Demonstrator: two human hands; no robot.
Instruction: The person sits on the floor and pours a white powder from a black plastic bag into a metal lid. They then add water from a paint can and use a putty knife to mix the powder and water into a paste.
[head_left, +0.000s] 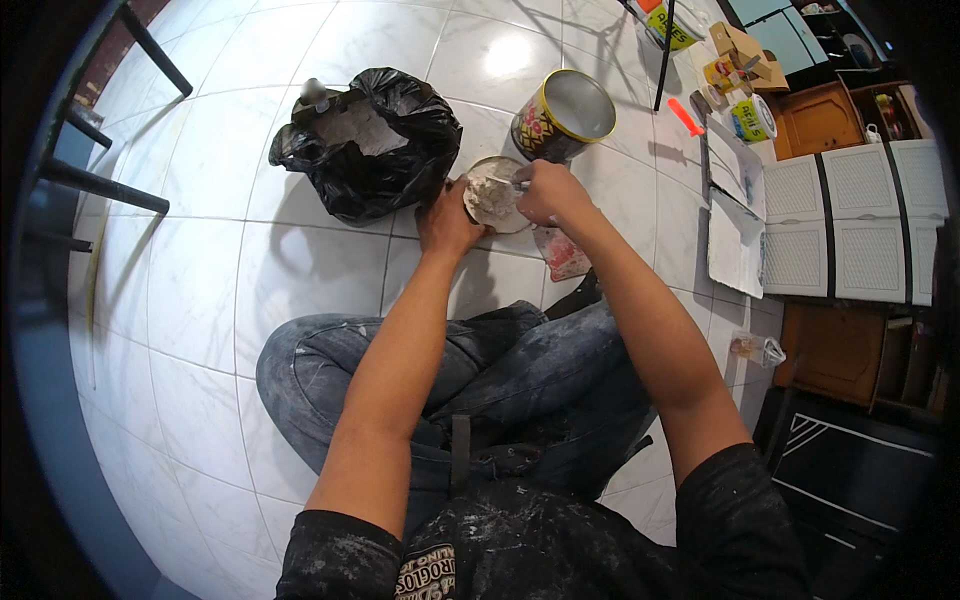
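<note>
A round container (514, 223) with pale, lumpy powder or paste in it is on the tiled floor in front of my crossed legs. My left hand (450, 220) grips its left side. My right hand (551, 193) is closed on a thin, light-coloured tool (501, 180) whose far end reaches into the pale material; its exact kind cannot be told. Left of the container stands a black plastic bag (375, 176), open at the top, with greyish-white powder inside. Just behind my right hand stands a patterned metal can (531, 126) with a yellow rim and greyish contents.
A red-stained, flat piece (566, 257) lies near my right forearm. Black metal legs (112, 187) stand at the left. On the right are an opened white box (735, 244), an orange-handled tool (684, 118), lidded plastic tubs (750, 120), a clear plastic bag (756, 349) and white drawers (795, 259).
</note>
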